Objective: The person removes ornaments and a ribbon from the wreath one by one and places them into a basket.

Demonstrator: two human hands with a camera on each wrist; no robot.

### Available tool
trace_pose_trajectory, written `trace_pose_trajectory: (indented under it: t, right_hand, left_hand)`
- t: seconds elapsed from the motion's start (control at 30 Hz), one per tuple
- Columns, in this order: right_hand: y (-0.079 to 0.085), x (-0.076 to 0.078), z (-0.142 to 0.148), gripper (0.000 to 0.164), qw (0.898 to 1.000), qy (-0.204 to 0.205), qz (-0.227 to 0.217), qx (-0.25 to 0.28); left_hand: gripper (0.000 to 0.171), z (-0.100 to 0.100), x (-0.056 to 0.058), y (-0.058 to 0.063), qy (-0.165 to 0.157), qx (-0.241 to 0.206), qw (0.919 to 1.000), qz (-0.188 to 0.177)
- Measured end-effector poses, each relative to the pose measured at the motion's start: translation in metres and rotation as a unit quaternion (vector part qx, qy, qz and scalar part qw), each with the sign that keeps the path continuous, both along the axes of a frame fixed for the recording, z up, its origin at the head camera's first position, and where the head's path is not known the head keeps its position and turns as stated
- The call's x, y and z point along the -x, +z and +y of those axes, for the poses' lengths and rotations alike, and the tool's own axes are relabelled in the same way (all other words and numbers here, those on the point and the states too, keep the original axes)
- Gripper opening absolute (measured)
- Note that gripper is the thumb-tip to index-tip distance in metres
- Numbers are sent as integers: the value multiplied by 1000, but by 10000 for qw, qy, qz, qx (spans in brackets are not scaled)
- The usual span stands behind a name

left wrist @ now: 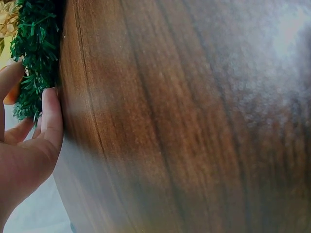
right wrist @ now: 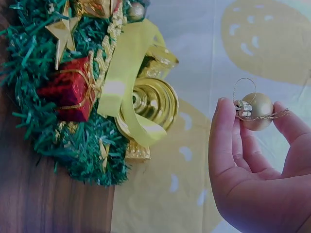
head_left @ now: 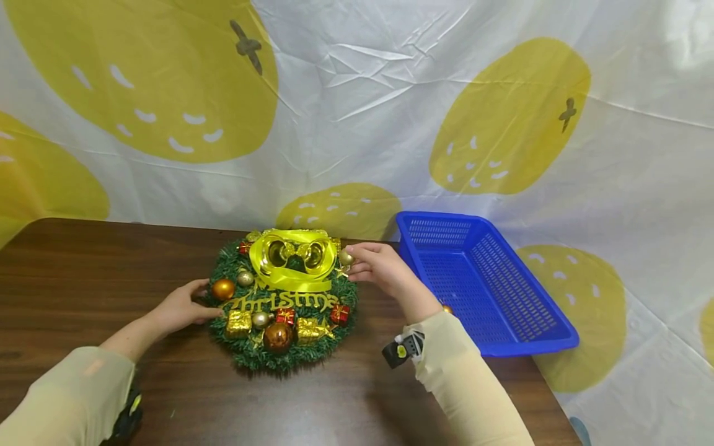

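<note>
A green Christmas wreath (head_left: 245, 352) lies flat on the table, trimmed with a yellow ribbon bow (head_left: 301, 283), gold bells (head_left: 315, 255), small gift boxes, balls and gold lettering. My left hand (head_left: 181, 306) holds its left edge, thumb and fingers on either side of the green tinsel (left wrist: 39, 43). Between the thumb and fingertips of my right hand (head_left: 382, 266) a small gold ball ornament (right wrist: 258, 109) is pinched, its cap and thin gold hanging loop showing. That ball is at the wreath's upper right, apart from the tinsel in the right wrist view.
To the right stands a blue plastic basket (head_left: 499, 291) with perforated walls. An orange ball (head_left: 447, 308) peeks out beside my right sleeve, mostly hidden. Behind the dark wooden table (head_left: 111, 266) hangs a white cloth (head_left: 357, 80) with yellow fruit prints.
</note>
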State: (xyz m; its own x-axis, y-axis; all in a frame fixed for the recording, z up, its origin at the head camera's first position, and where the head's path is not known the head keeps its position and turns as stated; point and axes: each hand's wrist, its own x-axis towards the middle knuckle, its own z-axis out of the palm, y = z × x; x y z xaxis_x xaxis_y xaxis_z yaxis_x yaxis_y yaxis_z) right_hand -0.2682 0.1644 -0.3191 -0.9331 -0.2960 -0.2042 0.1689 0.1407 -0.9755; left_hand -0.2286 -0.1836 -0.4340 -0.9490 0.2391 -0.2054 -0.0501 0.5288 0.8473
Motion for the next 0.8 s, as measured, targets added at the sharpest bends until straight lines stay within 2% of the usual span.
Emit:
trace_pose_trajectory:
  t: [0.53,0.8]
  right_hand:
    - [15,4,25,26,9993,-131,254,-232]
    - [24,8,42,18,9983,-361,281,-368]
  left_hand:
    - [94,0,1,-1,10,-76,10000,-47]
    - [93,0,0,-2,22,-114,9999,-55]
